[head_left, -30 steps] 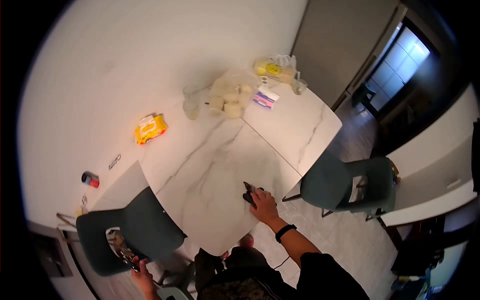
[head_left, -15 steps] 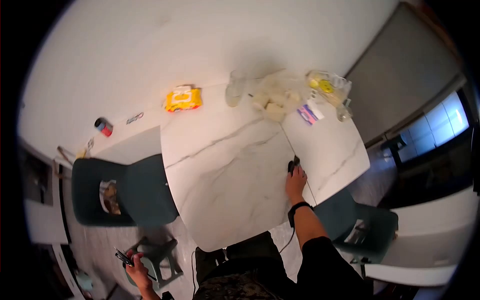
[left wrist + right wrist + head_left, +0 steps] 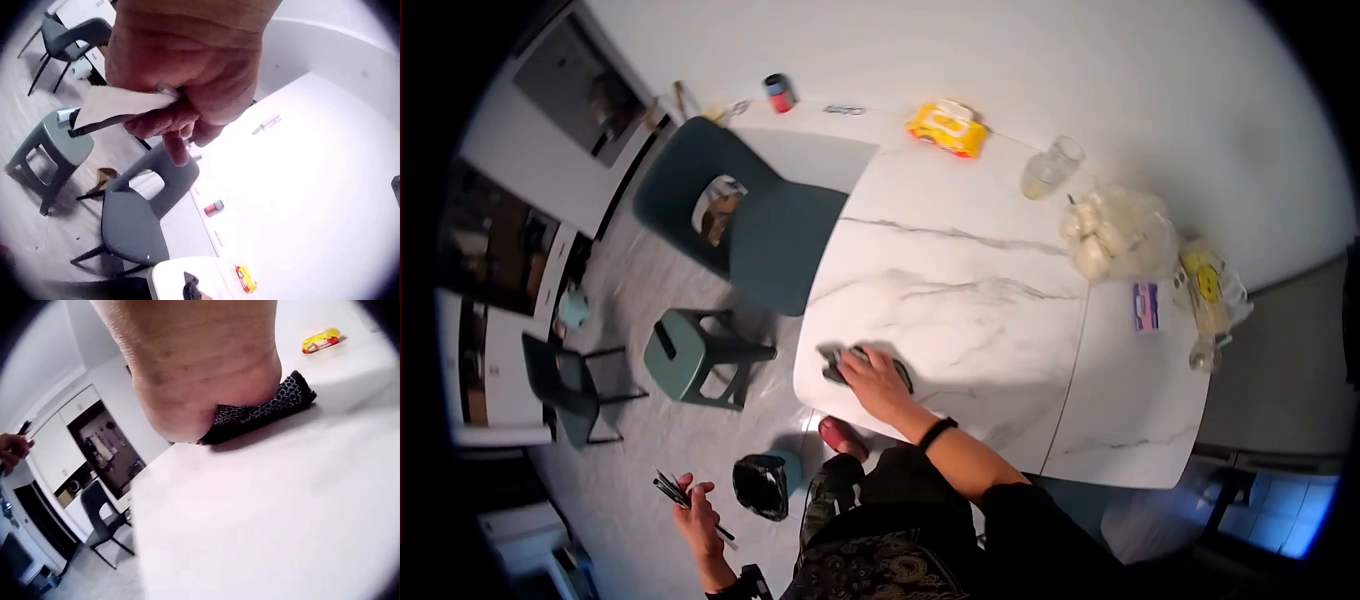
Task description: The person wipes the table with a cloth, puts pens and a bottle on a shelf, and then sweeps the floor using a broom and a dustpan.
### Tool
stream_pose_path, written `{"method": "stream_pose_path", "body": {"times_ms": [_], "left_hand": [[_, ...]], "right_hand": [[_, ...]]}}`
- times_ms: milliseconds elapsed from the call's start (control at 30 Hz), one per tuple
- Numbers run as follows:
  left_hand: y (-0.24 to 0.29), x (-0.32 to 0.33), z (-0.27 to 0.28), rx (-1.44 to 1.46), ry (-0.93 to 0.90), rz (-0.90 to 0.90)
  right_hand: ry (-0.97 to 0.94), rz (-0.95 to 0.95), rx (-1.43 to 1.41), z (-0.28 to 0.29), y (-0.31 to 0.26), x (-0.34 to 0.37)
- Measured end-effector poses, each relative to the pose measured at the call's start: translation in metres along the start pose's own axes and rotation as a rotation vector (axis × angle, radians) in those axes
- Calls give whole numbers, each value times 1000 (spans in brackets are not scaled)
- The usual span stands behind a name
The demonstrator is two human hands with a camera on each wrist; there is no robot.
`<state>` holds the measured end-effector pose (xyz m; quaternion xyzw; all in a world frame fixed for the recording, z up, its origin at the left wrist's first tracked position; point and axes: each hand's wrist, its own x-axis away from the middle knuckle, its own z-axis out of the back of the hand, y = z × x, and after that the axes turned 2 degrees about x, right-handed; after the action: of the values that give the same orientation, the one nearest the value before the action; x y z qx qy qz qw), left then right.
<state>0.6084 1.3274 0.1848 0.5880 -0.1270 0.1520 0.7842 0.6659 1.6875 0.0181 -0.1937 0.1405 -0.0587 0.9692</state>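
Note:
My right hand [image 3: 878,388] grips a dark cloth [image 3: 833,364] against the marble-patterned table [image 3: 960,330], near its left front edge. In the right wrist view the cloth [image 3: 265,414] shows a honeycomb pattern and sticks out from under the palm. Away from the table, over the floor at lower left, my left hand [image 3: 697,515] holds a bundle of slim dark sticks [image 3: 670,488]. Up close in the left wrist view, a flat whitish strip [image 3: 112,106] and a black stick with a silver end [image 3: 67,119] project from the curled fingers; their kind I cannot tell.
A yellow wipes pack [image 3: 948,128], glasses [image 3: 1050,168], a clear bag of pale lumps [image 3: 1120,235] and a purple packet [image 3: 1145,306] stand along the table's far side. A chair [image 3: 785,235], a green stool [image 3: 690,350] and a bin [image 3: 762,485] are at left.
My right hand has moved the cloth from the table's right part to its left front edge. The head view has turned left, bringing the bin and stool into sight. My left hand still holds its bundle.

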Motion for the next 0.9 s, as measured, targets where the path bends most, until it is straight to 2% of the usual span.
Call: {"method": "stream_pose_path", "body": {"times_ms": [67, 133, 167, 200, 233, 267, 300, 367, 400, 467, 533, 633, 733, 867, 900], "left_hand": [[-11, 14, 24, 5, 80, -17], [-20, 31, 46, 0, 204, 1], [-25, 35, 58, 3, 257, 23], [-32, 46, 72, 4, 327, 53], [-37, 55, 82, 78, 358, 75], [-45, 63, 92, 160, 408, 106], [-52, 70, 100, 179, 446, 150], [-65, 79, 112, 379, 419, 230], [-78, 77, 123, 464, 403, 290], [-106, 79, 144, 679, 322, 361], [-128, 84, 159, 827, 286, 344], [-159, 84, 185, 985, 201, 320], [-191, 88, 206, 1105, 140, 261], [-216, 100, 255, 1156, 123, 228], [-226, 101, 264, 1180, 98, 217]], "right_hand": [[-88, 115, -127, 11, -5, 39], [-138, 142, -18, 24, 13, 71], [-89, -176, -175, 37, 21, 67], [-91, -178, -133, 40, 50, 65], [46, -200, -119, 54, 66, 52], [82, -301, -2, 52, 86, 43], [268, -311, 134, 26, 125, 40], [150, -454, 180, 7, 172, 6], [277, -352, 214, -11, 167, -11], [179, -360, 282, -21, 121, -33], [55, -245, 266, -36, 76, -39], [2, -68, 163, -51, 9, -17], [-79, 72, 110, -47, -21, 15], [-200, 79, 175, -20, -45, 42], [-186, 32, 163, -19, -43, 49]]}}
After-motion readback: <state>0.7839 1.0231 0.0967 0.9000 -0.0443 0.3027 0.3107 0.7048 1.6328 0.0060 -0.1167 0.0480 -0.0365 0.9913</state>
